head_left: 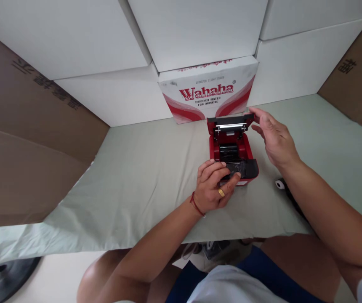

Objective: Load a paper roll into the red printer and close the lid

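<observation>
A red-and-black device [247, 147] with a raised lid [225, 120] sits just right of centre in the frame, on a pale green cloth [143, 168]. Its body runs up and down the picture, its front edge lower and its lid at the far end, while the lid's own long edge runs from left to right. The device lies between the wearer's two bare hands. The left hand [214, 185], with a gold ring [221, 192] and a red cord [196, 206] at the wrist, comes from below and is nearer the front; its fingers are fanned out, palm down, over the dark front part, and its thumb is hidden. The right hand [275, 141], above and to the right, is nearer the lid: fingertips meet the lid's right end, the rest of the fingers loosely bent; whether they pinch it cannot be told. In the open body, between lid and left hand, a glossy black roll [228, 151] lies crosswise. Near the right forearm, which partly covers it, is a dark object with a white round end [280, 184]. A Wahaha water carton [208, 94] stands behind the device, before stacked white boxes [196, 33].
</observation>
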`<action>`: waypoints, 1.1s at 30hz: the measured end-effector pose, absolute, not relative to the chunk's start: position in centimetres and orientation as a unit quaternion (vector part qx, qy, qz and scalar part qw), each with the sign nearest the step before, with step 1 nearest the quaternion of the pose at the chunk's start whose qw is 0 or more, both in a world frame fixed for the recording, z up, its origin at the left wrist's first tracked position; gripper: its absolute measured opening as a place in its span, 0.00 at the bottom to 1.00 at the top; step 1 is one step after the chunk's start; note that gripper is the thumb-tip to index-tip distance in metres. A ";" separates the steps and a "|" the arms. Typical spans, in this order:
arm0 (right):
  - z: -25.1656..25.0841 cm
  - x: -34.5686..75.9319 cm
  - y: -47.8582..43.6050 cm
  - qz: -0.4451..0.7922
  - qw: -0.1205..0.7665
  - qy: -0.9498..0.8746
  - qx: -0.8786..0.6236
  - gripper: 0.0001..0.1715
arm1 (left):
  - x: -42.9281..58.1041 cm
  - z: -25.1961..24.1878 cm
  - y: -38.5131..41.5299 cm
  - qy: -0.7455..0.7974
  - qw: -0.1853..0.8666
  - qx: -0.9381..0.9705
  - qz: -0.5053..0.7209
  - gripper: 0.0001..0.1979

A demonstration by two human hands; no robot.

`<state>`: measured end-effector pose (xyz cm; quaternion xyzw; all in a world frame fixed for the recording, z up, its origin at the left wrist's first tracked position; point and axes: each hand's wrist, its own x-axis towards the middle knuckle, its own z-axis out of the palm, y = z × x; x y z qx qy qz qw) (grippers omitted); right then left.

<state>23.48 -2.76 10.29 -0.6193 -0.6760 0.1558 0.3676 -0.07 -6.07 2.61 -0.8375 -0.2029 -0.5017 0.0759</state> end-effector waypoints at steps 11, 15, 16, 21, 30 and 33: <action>6.2 24.3 -7.0 0.118 0.545 -0.722 -0.410 0.21 | 0.2 3.1 -6.6 -0.225 0.096 -0.824 -0.512 0.17; 5.3 23.9 -7.3 0.057 0.523 -0.748 -0.404 0.20 | 0.2 2.8 -6.5 -0.223 0.056 -0.830 -0.509 0.16; 5.3 23.8 -7.3 0.051 0.519 -0.751 -0.405 0.20 | 0.2 2.8 -6.4 -0.229 0.046 -0.831 -0.505 0.16; 5.7 23.3 -7.8 0.043 0.515 -0.746 -0.420 0.18 | 0.2 2.8 -5.7 -0.235 0.010 -0.828 -0.509 0.27; 5.8 22.1 -9.5 -0.013 0.458 -0.818 -0.349 0.21 | -0.7 1.9 -5.1 -0.236 -0.144 -0.780 -0.561 0.33; 5.8 22.0 -9.8 -0.049 0.477 -0.812 -0.334 0.19 | -1.2 1.7 -4.2 -0.280 -0.311 -0.706 -0.571 0.31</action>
